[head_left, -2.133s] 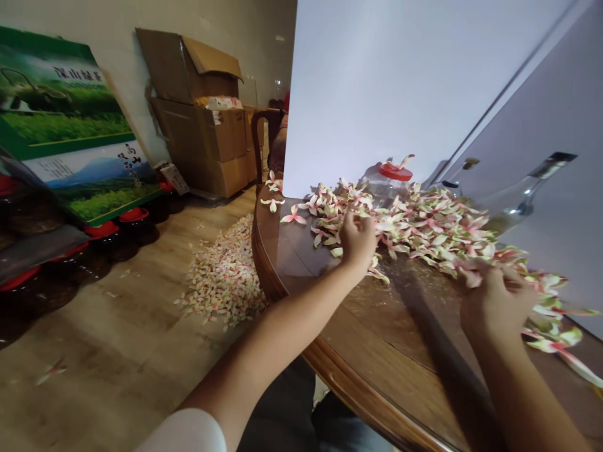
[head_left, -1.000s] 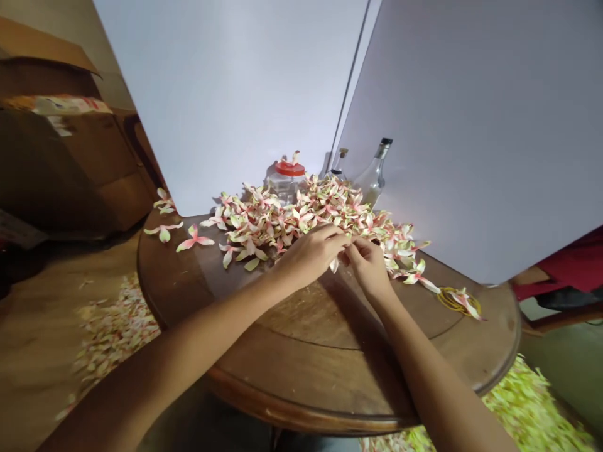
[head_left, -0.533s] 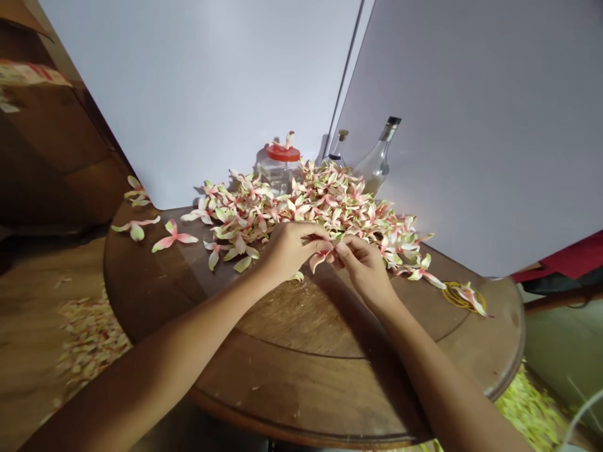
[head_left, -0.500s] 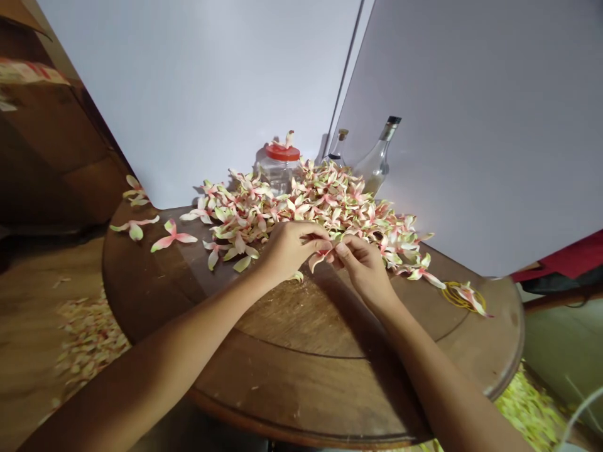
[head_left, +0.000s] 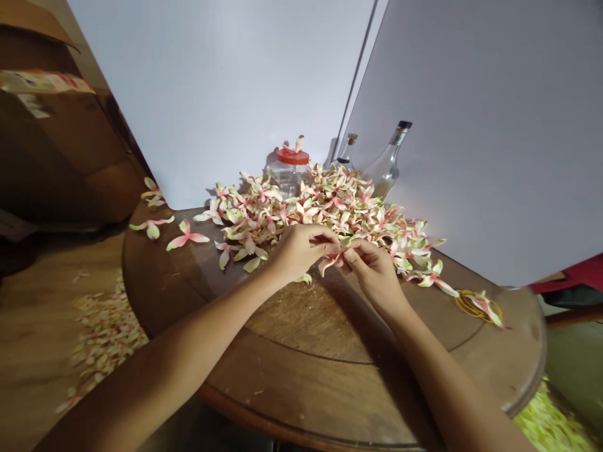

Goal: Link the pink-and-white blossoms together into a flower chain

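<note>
A small pink and cream flower (head_left: 330, 263) is held in the air between the two hands, just above the front edge of a big flower pile (head_left: 325, 210). Its petals are partly hidden by the fingers. The left hand (head_left: 301, 251) is almost closed, and its curled fingers pinch the flower from the left side. The right hand (head_left: 374, 273) is also nearly closed, and it takes the same flower from the right side between the thumb and the first finger. The two hands are very near to each other, and both are above the round wooden surface (head_left: 311, 389).

The pile lies on this surface, and its front flowers are just behind the hands. Some loose flowers (head_left: 186, 235) lie apart on the left part. Small pale scraps (head_left: 287, 307) are scattered on the wood below the hands, and a yellow ring (head_left: 473, 306) lies at the right, with a flower (head_left: 487, 309) on it.

Behind the pile stand a glass jar with a red lid (head_left: 288, 172) and two glass bottles (head_left: 386, 166), against white boards (head_left: 211, 94). On the wooden floor (head_left: 32, 339) at the left lies a spread of pale flower scraps (head_left: 103, 333).
</note>
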The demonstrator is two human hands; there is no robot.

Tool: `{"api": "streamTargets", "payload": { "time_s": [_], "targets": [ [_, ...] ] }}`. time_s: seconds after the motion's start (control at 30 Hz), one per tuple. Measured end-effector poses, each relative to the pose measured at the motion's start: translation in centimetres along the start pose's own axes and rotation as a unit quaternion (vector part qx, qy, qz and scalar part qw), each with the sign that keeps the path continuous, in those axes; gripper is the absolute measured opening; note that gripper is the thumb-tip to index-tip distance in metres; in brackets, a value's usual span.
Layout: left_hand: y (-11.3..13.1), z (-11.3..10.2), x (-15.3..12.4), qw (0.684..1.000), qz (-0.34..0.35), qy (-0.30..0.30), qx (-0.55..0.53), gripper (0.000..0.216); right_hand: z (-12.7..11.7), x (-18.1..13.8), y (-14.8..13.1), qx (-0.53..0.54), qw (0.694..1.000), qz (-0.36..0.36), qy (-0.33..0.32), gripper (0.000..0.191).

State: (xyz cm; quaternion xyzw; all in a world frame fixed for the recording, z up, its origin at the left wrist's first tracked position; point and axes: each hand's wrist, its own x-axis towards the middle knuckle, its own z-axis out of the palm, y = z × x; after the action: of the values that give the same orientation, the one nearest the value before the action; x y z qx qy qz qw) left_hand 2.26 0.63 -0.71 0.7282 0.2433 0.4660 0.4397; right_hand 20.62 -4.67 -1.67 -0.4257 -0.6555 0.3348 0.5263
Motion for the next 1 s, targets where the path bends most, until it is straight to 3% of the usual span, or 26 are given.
{"api": "streamTargets", "payload": {
  "time_s": [0.3,0.5,0.67,0.83,1.0],
  "targets": [
    [-0.1,0.4,0.0,0.999,0.019,0.018,0.020,0.004,-0.5,0.3,-0.2,-0.032,0.999,-0.021,-0.014,0.045],
    [1.0,0.0,-0.7,0.999,0.038,0.036,0.011,0.007,-0.2,0.7,-2.2,-0.067,0.996,-0.048,-0.019,0.047],
    [2.2,-0.5,-4.0,0.999,0.037,0.033,0.011,0.016,1.7,-1.8,-3.6,-0.062,0.996,-0.056,-0.024,0.044],
    [1.8,0.1,-8.1,1.000,0.013,0.015,0.009,0.021,3.4,-5.5,-4.0,-0.058,0.997,-0.043,-0.038,0.043],
    [1.3,1.1,-10.4,1.000,-0.003,-0.002,-0.011,0.027,4.6,-8.3,-4.2,-0.067,0.996,-0.044,-0.033,0.041]
  ]
}}
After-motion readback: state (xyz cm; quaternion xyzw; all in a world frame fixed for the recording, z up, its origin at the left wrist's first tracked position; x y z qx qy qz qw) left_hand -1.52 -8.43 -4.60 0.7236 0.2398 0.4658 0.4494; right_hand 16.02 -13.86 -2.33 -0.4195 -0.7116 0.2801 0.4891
